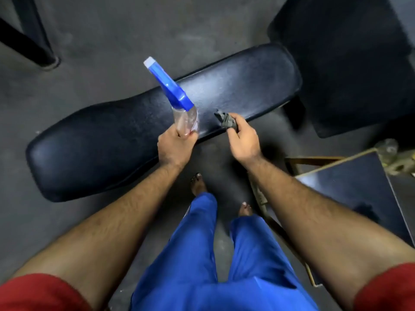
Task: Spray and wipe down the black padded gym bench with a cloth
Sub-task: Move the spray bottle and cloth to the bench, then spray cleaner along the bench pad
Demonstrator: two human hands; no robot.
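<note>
The black padded bench (107,140) runs across the view from lower left to upper right, and its right half looks greyish. My left hand (174,147) grips the base of a clear spray bottle (185,118) with a blue trigger head, tilted so the nozzle points up and to the left, above the bench's middle. My right hand (243,140) holds a small bunched grey cloth (224,120) just over the bench's near edge. Whether the cloth touches the pad is unclear.
Grey concrete floor surrounds the bench. A black mat or pad (350,63) lies at the upper right. A dark panel with a brass-coloured frame (350,185) stands at the right near my right forearm. A black metal leg (29,46) crosses the upper left. My bare feet stand beside the bench.
</note>
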